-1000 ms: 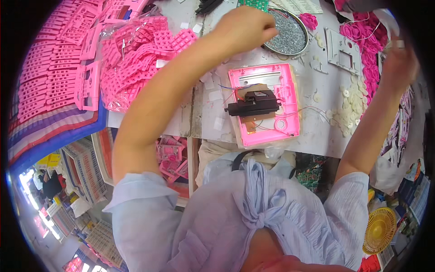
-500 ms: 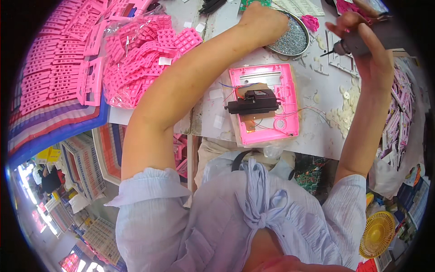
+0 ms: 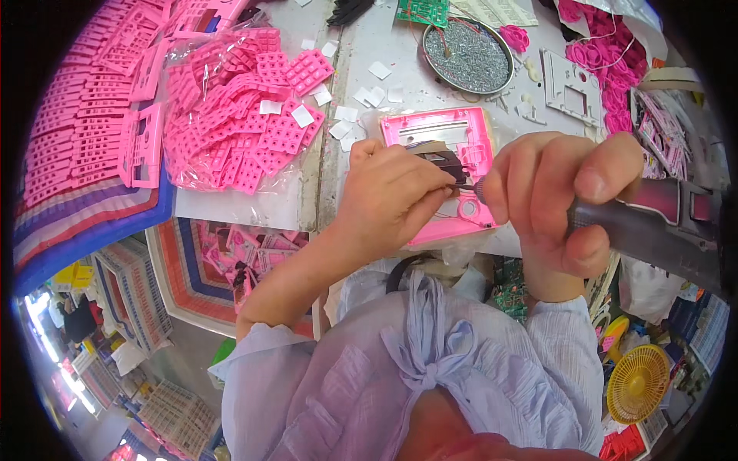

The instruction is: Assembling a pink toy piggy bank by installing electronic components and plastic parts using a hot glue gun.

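Observation:
In the middle of the table lies a pink plastic housing (image 3: pixel 440 232) with a black mechanism (image 3: pixel 449 163) in it. My left hand (image 3: pixel 392 194) reaches over the housing, thumb and fingers pinched at the mechanism's right side; whatever is between them is too small to make out. My right hand (image 3: pixel 557 196) is wrapped round a dark electric screwdriver (image 3: pixel 661 230). Its bit points left and meets my left fingertips beside the mechanism. Behind the housing, a round metal dish (image 3: pixel 470 92) holds many small screws (image 3: pixel 477 61).
A clear bag of pink keypads (image 3: pixel 265 146) and stacked pink frames (image 3: pixel 92 115) fill the left. Small white squares (image 3: pixel 346 114) lie scattered behind my left hand. A green circuit board (image 3: pixel 424 11) touches the dish. At right are a white plastic frame (image 3: pixel 565 84) and magenta parts (image 3: pixel 619 69).
My left hand has come from the screw dish down to the black mechanism. My right hand has brought the electric screwdriver down and left, its bit now at my left fingertips.

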The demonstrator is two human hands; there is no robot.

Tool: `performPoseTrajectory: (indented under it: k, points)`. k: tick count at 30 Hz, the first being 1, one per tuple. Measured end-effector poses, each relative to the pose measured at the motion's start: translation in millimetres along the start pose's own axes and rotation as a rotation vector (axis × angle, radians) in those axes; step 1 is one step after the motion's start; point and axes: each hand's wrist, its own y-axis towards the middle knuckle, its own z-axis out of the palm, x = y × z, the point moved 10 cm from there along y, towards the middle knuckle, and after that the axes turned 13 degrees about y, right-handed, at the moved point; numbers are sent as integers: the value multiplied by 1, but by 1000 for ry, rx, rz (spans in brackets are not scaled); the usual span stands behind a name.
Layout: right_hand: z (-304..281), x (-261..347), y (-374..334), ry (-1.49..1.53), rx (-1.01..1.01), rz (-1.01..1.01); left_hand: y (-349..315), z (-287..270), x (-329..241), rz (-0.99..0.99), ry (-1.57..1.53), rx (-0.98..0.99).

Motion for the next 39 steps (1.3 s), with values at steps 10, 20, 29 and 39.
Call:
performPoseTrajectory:
  k: [10, 20, 29, 39]
  points:
    - [6, -16, -2, -3, 7, 41, -7, -5, 1, 38, 104, -60]
    - [-18, -44, -5, -96, -110, -25, -38, 3, 29, -127, 389, -19]
    - [-21, -67, -12, -112, -77, 23, -45, 13, 42, -122, 255, -47]
    - [1, -78, -9, -417, 109, 156, -45, 13, 39, -99, 211, -63]
